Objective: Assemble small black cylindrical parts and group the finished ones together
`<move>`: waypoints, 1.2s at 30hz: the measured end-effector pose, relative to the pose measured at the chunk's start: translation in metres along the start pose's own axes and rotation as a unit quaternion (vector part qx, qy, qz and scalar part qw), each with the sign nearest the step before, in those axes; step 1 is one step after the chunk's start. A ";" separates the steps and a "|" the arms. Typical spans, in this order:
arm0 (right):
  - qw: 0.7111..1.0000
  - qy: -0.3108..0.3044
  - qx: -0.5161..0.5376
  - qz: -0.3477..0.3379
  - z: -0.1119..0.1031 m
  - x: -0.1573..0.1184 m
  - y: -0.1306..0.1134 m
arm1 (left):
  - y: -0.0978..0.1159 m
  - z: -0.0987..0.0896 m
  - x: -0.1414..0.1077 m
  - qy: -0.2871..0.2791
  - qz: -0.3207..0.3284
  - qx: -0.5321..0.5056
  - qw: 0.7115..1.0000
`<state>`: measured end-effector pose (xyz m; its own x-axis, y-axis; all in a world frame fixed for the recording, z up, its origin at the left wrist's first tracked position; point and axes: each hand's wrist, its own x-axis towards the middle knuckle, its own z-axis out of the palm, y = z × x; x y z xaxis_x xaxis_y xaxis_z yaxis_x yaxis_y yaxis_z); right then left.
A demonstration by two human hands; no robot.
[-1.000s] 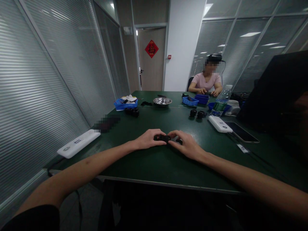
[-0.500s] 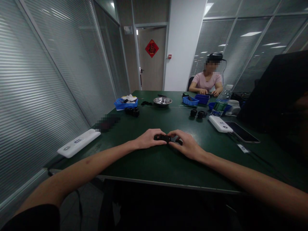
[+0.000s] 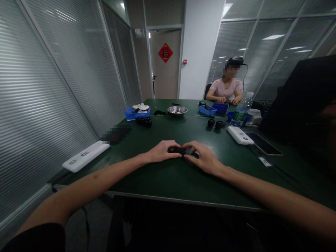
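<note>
Low over the near middle of the green table (image 3: 162,182), a small black cylindrical part (image 3: 180,151) lies between my two hands. My left hand (image 3: 162,151) grips its left side, thumb and fingers closed around it. From the right, my right hand (image 3: 206,159) curves in, with its thumb and fingertips closed at the part's right end. Another dark bit (image 3: 194,154) shows within the curl of my right hand; whether it belongs to the same part I cannot tell. The exact kind of part is too dark and small to make out.
Ahead stand a steel bowl (image 3: 177,111), a blue basket (image 3: 137,114) and black parts (image 3: 215,124). A water bottle (image 3: 240,110), white power bank (image 3: 240,135) and phone (image 3: 264,144) lie right; another power bank (image 3: 86,156) left. A person (image 3: 225,87) sits across.
My hands stay in nearly the same place around the black part. The person across has shifted their hands slightly.
</note>
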<state>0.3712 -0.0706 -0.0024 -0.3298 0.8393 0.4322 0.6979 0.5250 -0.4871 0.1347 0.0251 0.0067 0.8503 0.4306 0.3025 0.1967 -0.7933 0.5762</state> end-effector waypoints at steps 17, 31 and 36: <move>0.999 0.024 -0.006 0.026 0.000 0.000 0.002 | -0.003 0.002 0.001 0.023 -0.021 -0.002 1.000; 0.997 -0.001 -0.015 0.081 0.002 0.002 0.007 | -0.013 0.007 0.002 0.023 -0.066 -0.015 0.997; 0.991 -0.021 -0.103 0.083 0.006 0.000 0.010 | -0.021 0.010 0.002 0.006 -0.113 0.136 0.984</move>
<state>0.3746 -0.0642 -0.0115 -0.2235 0.9189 0.3250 0.8583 0.3435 -0.3811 0.1372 0.0381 -0.0124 0.7646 0.6125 0.2006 0.5047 -0.7625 0.4047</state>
